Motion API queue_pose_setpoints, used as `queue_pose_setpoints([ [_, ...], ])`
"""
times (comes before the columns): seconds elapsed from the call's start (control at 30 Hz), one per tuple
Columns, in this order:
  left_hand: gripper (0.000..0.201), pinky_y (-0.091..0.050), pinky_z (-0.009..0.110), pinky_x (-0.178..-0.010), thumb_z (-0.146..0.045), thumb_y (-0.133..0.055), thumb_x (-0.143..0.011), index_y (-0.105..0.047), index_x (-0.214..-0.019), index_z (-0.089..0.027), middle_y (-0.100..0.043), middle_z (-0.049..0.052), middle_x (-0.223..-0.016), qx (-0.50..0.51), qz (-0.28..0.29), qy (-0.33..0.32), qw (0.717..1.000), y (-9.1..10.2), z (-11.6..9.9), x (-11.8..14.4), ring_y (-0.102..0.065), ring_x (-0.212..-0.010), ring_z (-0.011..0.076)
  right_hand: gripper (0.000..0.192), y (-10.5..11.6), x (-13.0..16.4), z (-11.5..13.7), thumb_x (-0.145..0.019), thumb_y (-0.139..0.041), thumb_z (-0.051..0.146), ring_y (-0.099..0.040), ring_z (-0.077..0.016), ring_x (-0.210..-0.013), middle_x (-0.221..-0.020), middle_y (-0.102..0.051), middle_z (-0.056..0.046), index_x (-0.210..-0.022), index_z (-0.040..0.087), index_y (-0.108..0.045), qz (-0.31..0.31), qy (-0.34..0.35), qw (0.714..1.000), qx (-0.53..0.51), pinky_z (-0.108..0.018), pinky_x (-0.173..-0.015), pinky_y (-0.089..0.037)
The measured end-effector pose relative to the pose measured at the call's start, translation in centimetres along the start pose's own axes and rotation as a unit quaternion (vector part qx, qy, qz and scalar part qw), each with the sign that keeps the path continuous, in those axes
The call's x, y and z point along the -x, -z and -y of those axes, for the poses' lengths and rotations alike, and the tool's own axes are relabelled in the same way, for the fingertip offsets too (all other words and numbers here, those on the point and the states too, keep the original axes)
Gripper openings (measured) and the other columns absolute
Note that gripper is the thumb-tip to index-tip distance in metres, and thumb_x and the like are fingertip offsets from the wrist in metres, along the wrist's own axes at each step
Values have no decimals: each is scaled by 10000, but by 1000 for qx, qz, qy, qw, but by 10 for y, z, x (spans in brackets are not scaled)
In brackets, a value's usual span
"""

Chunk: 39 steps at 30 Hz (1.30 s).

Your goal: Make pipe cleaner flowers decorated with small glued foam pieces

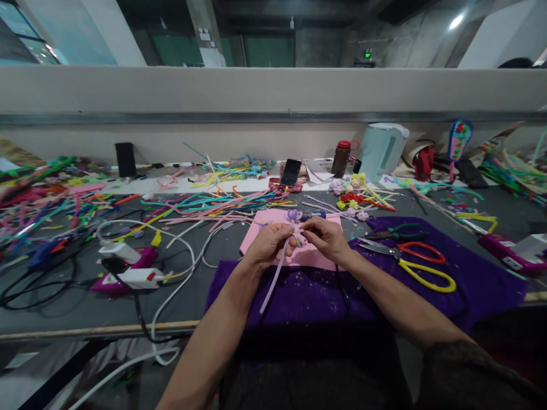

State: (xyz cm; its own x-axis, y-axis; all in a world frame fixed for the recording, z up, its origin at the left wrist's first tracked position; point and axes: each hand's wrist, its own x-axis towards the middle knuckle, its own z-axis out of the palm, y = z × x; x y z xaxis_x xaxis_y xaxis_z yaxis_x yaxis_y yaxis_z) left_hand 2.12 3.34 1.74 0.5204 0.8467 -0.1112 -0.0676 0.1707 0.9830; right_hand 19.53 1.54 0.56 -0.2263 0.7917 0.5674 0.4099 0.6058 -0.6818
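Observation:
My left hand (269,244) and my right hand (327,236) meet above a pink sheet (316,259) on the table. Both pinch a pale lilac pipe cleaner (273,279), whose free end hangs down toward me over a purple cloth (299,296). The fingertips close on its upper end, where a small coloured piece sits between them; I cannot tell what it is. A small lilac pipe-cleaner flower (294,214) lies on the pink sheet just beyond my fingers.
Scissors with red and yellow handles (421,263) and green-handled pliers (399,232) lie right of my hands. Loose pipe cleaners (205,202) cover the table's back and left. A glue gun (123,270) with cables sits left. A phone (291,172), bottle (341,158) and kettle (382,149) stand behind.

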Motion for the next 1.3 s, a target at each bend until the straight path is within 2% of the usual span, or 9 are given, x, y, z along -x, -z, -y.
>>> queue_pose_setpoints([
  [0.13, 353, -198, 158, -288, -420, -554, -727, -589, -590, -96, -526, 15, -397, 10, -5, 8, 1000, 1, 3, -2, -369, -271, 39, 130, 2, 1, 3, -792, -540, 287, -534, -118, -625, -769, -599, -26, -888, 215, -592, -14, 29, 999, 1, -234, -554, -409],
  [0.33, 309, -199, 158, -293, -397, -573, -711, -591, -637, -97, -552, 23, -445, 40, 3, 13, 999, 4, 10, -6, -403, -303, 51, 85, 3, 0, 0, -819, -507, 244, -537, -126, -665, -743, -586, -31, -834, 205, -580, -11, 98, 994, 40, -244, -615, -415],
  [0.47, 300, -211, 158, -288, -384, -572, -711, -575, -622, -98, -555, 24, -461, 15, 12, 11, 1000, 2, 6, -3, -414, -306, 52, 85, 5, -2, -2, -835, -476, 236, -538, -144, -710, -757, -580, -46, -830, 201, -553, 4, 117, 988, 106, -257, -641, -414],
  [0.57, 274, -209, 155, -277, -371, -575, -705, -573, -631, -107, -576, 23, -492, -34, -12, 21, 999, -3, 1, 1, -427, -303, 53, 80, 18, -4, 1, -842, -466, 221, -538, -152, -768, -801, -580, -53, -828, 203, -542, 22, 128, 985, 113, -269, -688, -416],
  [0.7, 234, -191, 155, -270, -349, -580, -697, -576, -652, -120, -572, 3, -486, -113, -64, 22, 991, -8, -4, 5, -398, -278, 41, 78, 43, -10, 4, -836, -479, 211, -532, -156, -842, -883, -567, -56, -830, 203, -556, 25, 119, 988, 91, -289, -742, -413],
  [0.83, 229, -186, 164, -279, -348, -575, -696, -581, -636, -128, -519, -25, -415, -167, -84, 24, 982, -10, -6, 6, -314, -251, 29, 74, 56, -14, 0, -813, -507, 200, -529, -156, -847, -897, -561, -46, -788, 203, -577, 47, 97, 991, 80, -294, -741, -410],
  [1.07, 243, -179, 171, -304, -328, -564, -685, -530, -529, -145, -472, -38, -374, -219, -75, 21, 973, -12, -4, 5, -291, -272, 34, 83, 48, -11, 4, -803, -499, 159, -529, -140, -823, -891, -570, -35, -779, 191, -571, 97, 75, 991, 60, -270, -727, -404],
  [1.3, 256, -224, 171, -341, -323, -572, -658, -509, -486, -145, -450, -35, -376, -233, -75, 9, 970, -12, 0, 3, -347, -327, 50, 73, 43, -10, 0, -795, -503, 171, -530, -144, -778, -841, -575, -39, -754, 178, -562, 115, 59, 987, 94, -262, -694, -398],
])
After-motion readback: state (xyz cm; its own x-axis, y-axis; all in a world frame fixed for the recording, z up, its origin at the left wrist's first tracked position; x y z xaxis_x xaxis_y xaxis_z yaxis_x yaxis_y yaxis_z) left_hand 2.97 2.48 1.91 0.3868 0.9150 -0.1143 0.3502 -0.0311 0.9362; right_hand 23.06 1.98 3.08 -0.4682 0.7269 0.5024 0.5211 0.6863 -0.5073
